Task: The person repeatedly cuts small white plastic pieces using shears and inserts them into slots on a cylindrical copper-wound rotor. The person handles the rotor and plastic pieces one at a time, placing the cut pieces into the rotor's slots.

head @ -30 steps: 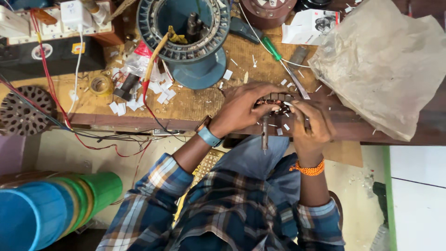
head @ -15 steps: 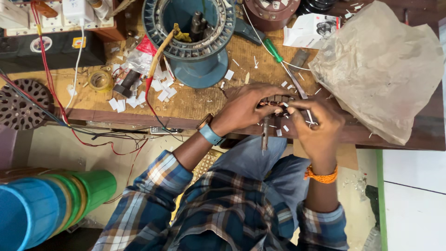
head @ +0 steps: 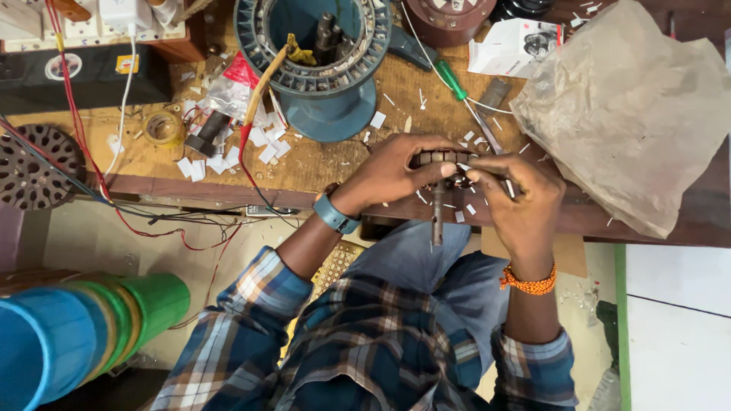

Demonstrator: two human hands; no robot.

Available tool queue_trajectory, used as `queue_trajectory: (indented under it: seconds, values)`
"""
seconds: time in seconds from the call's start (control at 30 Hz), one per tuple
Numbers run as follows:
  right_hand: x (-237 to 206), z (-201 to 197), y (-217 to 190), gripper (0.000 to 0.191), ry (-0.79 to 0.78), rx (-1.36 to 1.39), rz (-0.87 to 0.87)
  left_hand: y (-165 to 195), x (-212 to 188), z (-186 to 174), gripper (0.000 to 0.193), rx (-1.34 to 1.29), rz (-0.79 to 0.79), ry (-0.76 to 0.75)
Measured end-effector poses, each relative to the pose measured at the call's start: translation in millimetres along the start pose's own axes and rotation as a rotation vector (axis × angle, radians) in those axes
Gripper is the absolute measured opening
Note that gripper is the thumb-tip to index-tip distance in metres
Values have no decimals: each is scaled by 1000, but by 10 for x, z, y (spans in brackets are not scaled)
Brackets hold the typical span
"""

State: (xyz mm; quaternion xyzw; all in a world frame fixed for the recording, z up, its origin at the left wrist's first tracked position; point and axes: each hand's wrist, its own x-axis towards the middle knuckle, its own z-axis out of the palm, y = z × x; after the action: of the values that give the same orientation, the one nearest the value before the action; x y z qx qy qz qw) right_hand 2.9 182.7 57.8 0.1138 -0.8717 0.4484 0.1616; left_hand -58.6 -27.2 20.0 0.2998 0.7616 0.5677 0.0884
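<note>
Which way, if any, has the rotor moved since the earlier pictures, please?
No: the rotor sits where it did, just below the green screwdriver.

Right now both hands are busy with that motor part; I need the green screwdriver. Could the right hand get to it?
Probably yes: the green screwdriver lies uncovered on the bench just beyond the right hand, though that hand must first let go.

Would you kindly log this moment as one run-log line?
left hand: grips slotted rotor | right hand: fingers at rotor's slots | rotor shaft: points toward person | nearby: green-handled screwdriver, blue stator housing
</note>
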Motion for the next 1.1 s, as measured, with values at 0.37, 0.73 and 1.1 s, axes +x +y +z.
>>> queue_trajectory:
  seconds: [0.37,0.73,1.1]
  values:
    - [-72,-75,-48,13,-44,-137,-65,45,109,6,39,89,133,-74]
    - [-99,-128,-181,15,-39,-254,-132,197,110,120,43,301,48,-39]
    - [-234,-30,-150,26,40,-493,-228,162,172,84,41,303,63,-102]
